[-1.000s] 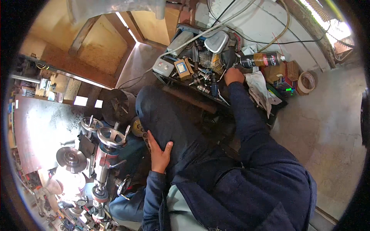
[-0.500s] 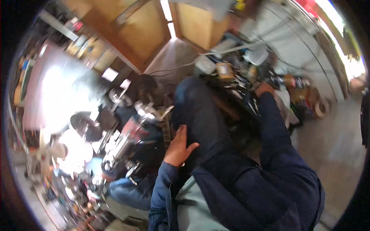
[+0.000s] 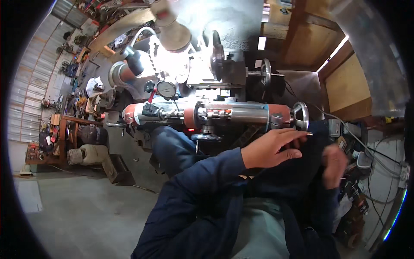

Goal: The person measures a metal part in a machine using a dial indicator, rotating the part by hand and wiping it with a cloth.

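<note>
A lathe-like machine (image 3: 250, 115) with orange ends and a bright metal body lies across in front of me. My left hand (image 3: 272, 149) reaches over my lap to its right end, fingers stretched and thumb apart. Its fingertips are at the lower rim of a metal handwheel (image 3: 300, 115); whether they touch is unclear. My right hand (image 3: 335, 166) is raised over my right thigh, smeared by motion, so its fingers cannot be made out. On the machine's left part stands a round dial gauge (image 3: 166, 89) with a red-and-black holder.
Behind the machine a lamp (image 3: 171, 32) glares brightly. Another handwheel (image 3: 266, 72) sticks out at the back. A smaller wheel (image 3: 206, 137) hangs at the front near my left knee. Cables and clutter (image 3: 355, 159) lie at the right; a wooden stand (image 3: 64, 138) is far left.
My view has swung, bringing the machine in front of me. My left hand has left my thigh for the handwheel. My right hand has come away from the clutter on the right.
</note>
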Demonstrator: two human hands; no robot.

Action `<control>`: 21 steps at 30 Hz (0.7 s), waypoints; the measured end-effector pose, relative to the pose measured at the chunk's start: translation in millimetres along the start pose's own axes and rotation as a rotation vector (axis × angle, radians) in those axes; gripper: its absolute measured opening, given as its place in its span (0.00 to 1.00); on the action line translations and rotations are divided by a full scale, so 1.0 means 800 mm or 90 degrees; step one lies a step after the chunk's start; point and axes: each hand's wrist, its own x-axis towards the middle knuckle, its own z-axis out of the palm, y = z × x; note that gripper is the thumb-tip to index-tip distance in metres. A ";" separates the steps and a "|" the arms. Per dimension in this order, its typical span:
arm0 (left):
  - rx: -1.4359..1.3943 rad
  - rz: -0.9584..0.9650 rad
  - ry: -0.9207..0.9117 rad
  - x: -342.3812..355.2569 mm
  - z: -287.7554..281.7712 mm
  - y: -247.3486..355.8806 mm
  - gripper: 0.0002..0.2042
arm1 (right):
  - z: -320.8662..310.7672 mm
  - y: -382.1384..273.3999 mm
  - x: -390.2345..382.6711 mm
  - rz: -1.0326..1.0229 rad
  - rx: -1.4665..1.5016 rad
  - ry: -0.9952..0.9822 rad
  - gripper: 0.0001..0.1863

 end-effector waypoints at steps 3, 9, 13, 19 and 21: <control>-0.060 0.084 0.127 -0.017 0.008 0.000 0.14 | 0.089 -0.085 0.009 -0.151 0.082 -0.125 0.08; -0.165 0.210 0.448 -0.047 -0.071 0.011 0.04 | 0.127 -0.123 0.062 -0.187 0.006 0.034 0.03; 0.046 0.151 0.552 -0.084 -0.152 0.010 0.07 | 0.119 -0.061 0.112 -0.094 -0.094 0.210 0.13; -0.016 0.030 0.639 -0.117 -0.165 0.006 0.10 | 0.143 -0.044 0.102 -0.012 -0.164 0.115 0.20; -0.007 0.086 0.618 -0.122 -0.172 -0.011 0.09 | 0.145 -0.044 0.103 -0.019 -0.179 0.121 0.19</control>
